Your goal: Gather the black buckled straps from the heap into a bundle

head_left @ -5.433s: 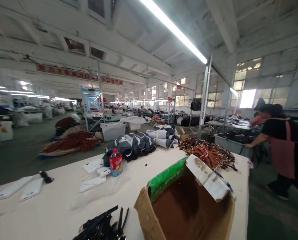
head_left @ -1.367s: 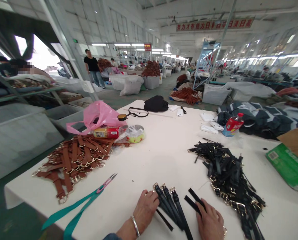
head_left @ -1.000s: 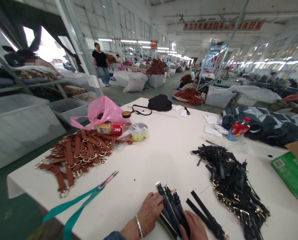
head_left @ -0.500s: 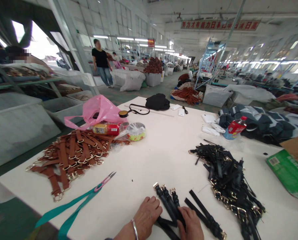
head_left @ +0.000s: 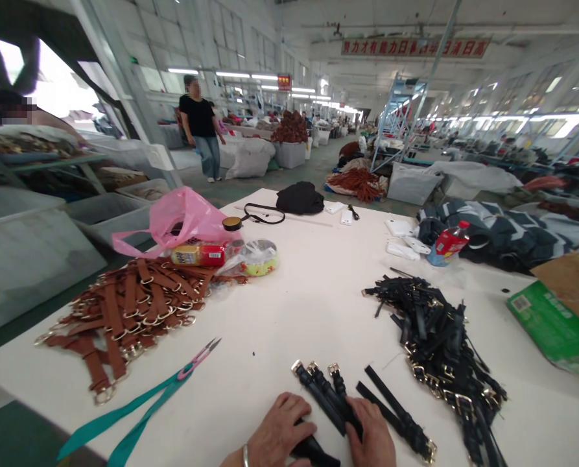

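Note:
My left hand (head_left: 279, 431) curls over the near end of a small bunch of black leather straps with gold buckles (head_left: 321, 395), at the front edge of the view. My right hand (head_left: 371, 436) presses on the same bunch from the right, its fingers against the straps. Two more black straps (head_left: 391, 412) lie just right of it, and a large heap of black buckled straps (head_left: 435, 353) sits farther right. To the left lie snips with a pink handle (head_left: 199, 358) on a teal ribbon (head_left: 124, 428), next to a heap of brown leather straps with gold rings (head_left: 124, 318).
The white worktable (head_left: 308, 305) holds a pink plastic bag, a red-labelled bottle, a black pouch and white packets. A cardboard box stands at the right edge. Grey bins line the left, and a person in a black top stands in the aisle beyond.
My hands have drawn closer together over the black straps, and a strap end now sticks out beneath my left hand. The view has tilted slightly, and the person in the aisle has shifted.

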`<action>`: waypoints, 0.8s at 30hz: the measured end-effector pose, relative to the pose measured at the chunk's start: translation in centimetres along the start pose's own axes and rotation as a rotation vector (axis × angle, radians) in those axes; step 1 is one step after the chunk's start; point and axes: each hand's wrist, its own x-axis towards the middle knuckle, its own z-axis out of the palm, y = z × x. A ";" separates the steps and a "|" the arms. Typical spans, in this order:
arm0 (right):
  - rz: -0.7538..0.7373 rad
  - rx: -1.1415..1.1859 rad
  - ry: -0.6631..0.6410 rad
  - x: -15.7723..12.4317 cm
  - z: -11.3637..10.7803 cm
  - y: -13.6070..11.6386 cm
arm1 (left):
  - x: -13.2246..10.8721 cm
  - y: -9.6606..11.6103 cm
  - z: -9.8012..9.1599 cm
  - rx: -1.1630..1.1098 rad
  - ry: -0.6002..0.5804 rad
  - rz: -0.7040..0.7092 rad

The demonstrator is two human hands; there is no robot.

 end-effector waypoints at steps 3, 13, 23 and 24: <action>0.001 0.017 0.013 0.0 0.2 0.1 | 1.2 -0.2 -0.6 -0.003 0.081 -0.065; -0.059 0.075 0.043 -0.4 1.1 1.5 | 6.7 -0.8 0.1 0.095 0.055 -0.042; -0.155 0.148 -0.003 -1.0 0.7 2.9 | 6.7 -1.1 0.1 0.066 0.004 -0.064; -0.153 0.156 -0.016 -1.0 0.4 2.9 | 6.6 -1.1 0.1 0.060 0.004 -0.066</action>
